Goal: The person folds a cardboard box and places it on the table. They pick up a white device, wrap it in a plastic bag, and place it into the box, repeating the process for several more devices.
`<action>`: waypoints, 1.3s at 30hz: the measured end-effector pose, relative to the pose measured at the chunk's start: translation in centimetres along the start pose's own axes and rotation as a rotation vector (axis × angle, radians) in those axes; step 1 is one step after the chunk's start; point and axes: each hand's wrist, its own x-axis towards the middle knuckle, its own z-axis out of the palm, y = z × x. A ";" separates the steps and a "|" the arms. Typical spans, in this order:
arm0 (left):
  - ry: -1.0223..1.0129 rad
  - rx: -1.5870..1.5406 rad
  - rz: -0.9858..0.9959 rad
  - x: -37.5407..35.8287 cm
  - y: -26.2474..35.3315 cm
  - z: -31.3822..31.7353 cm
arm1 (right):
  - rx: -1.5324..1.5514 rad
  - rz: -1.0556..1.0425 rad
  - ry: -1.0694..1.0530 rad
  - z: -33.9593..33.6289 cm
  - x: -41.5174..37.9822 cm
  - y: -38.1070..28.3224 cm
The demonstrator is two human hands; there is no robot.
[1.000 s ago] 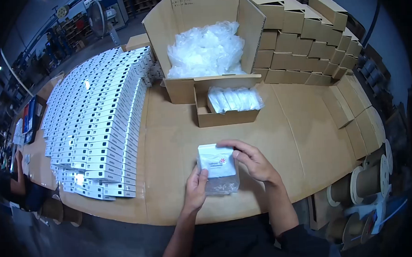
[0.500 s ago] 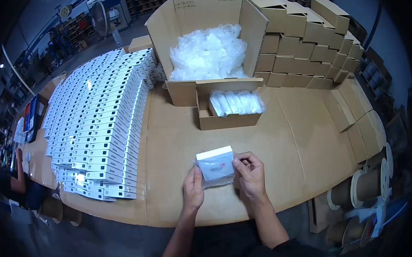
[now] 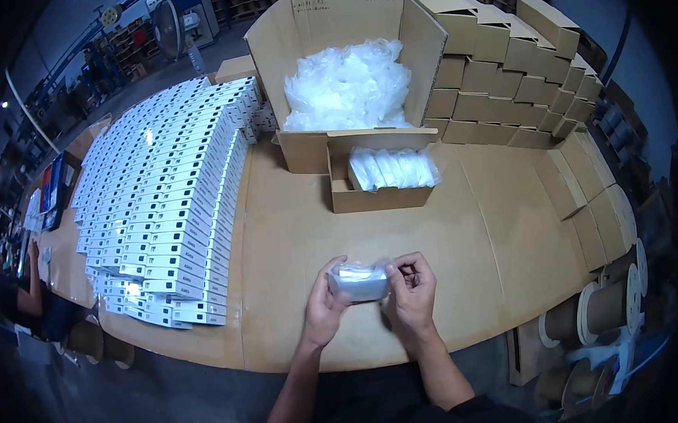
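Between my hands is a small white box in a clear plastic bag, tilted so that a narrow side faces me. My left hand is closed around its left end. With thumb and fingers my right hand pinches the plastic at the upper right corner. Beyond them stands an open cardboard carton, with several bagged white packs in a row along its right part. The left part of this carton shows bare cardboard.
A large open box behind the carton is heaped with clear plastic bags. Stacked white boxes cover the left side. Brown cartons are piled back right, others along the right edge. Another person sits far left.
The bagged box has been tipped, so its broad printed face has turned out of view and a narrow side shows. My left fingers have moved up around its left end.
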 end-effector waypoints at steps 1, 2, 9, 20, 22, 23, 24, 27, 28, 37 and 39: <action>0.023 0.097 0.039 0.0 0.1 0.4 | -0.040 -0.026 0.030 0.2 -0.1 -0.1; 0.058 0.095 0.003 0.0 -0.3 0.3 | -0.070 -0.025 0.031 0.1 -0.2 0.1; 0.316 -0.132 -0.150 0.3 -1.0 0.7 | 0.141 -0.007 0.070 0.4 -0.4 0.0; 0.374 -0.102 -0.135 1.0 -1.3 0.2 | -0.353 0.012 -0.455 -2.3 1.2 -1.7; 0.381 -0.121 -0.133 0.8 -1.8 -0.3 | -0.327 0.103 -0.430 -2.0 1.1 -1.9; 0.381 -0.133 -0.136 0.7 -2.3 -0.9 | -0.221 0.188 -0.401 -1.8 0.9 -2.1; 0.378 -0.144 -0.138 0.8 -2.1 -1.0 | -0.245 0.175 -0.403 -1.9 0.9 -1.8; 0.434 -0.102 -0.198 0.9 -1.1 -0.6 | -0.339 0.108 -0.423 -2.3 1.0 -1.2; 0.392 -0.099 -0.162 1.0 -0.3 -0.4 | -0.384 0.066 -0.441 -2.3 1.1 -1.4; -0.079 0.176 -0.153 0.7 1.2 -3.0 | -0.665 -0.241 -0.487 -2.5 2.1 -2.9; -0.098 0.284 -0.088 0.9 1.4 -3.1 | -0.770 -0.295 -0.504 -2.2 2.3 -3.8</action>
